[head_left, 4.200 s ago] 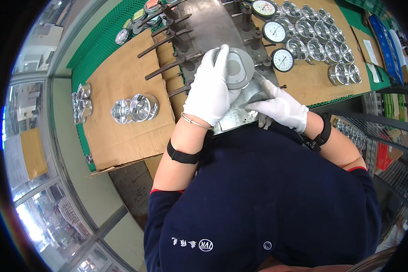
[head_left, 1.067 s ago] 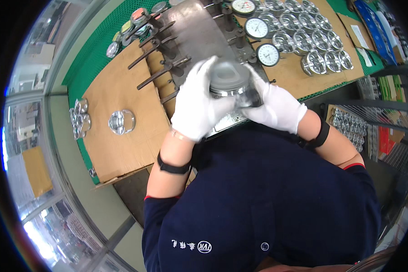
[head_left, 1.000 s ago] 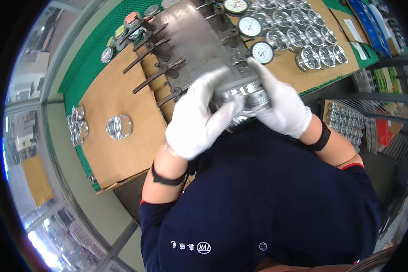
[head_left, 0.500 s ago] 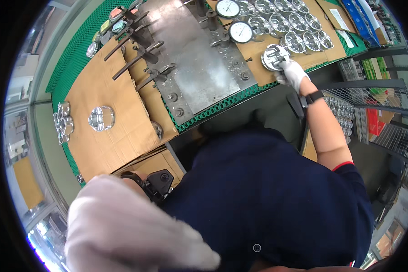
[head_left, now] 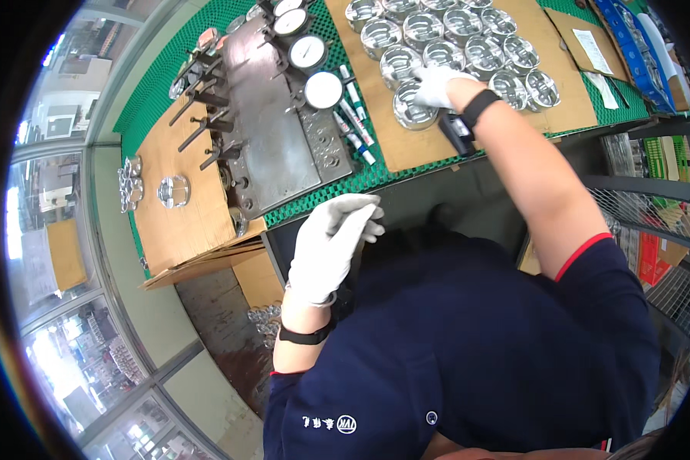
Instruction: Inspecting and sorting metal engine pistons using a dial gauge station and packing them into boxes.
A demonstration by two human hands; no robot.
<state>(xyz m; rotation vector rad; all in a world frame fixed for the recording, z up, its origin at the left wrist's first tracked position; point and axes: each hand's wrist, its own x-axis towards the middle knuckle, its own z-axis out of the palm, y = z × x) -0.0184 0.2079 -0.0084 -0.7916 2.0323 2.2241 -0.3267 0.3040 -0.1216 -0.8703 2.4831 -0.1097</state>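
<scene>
My right hand [head_left: 437, 86], in a white glove, reaches over the cardboard at the upper right. Its fingers are closed on the rim of a shiny metal piston [head_left: 415, 107] at the near left corner of a group of pistons [head_left: 443, 55]. Parts of the fingertips are hidden behind the hand. In front of my body, my left hand [head_left: 333, 244], also gloved, hangs above the bench's near edge. Its fingers are curled, thumb tip close to the index fingertip, and nothing shows between them.
A steel plate fixture [head_left: 276, 146] with clamps and dial gauges [head_left: 323, 90] stands left of centre. Several markers [head_left: 354, 123] lie beside it on green matting. A single piston [head_left: 173, 192] sits on the left cardboard [head_left: 195, 230]. A blue bin [head_left: 638, 57] stands far right.
My right hand has carried a piston from the cardboard's near edge to the group. The left hand has moved from the lower left up toward the bench. The view has shifted right.
</scene>
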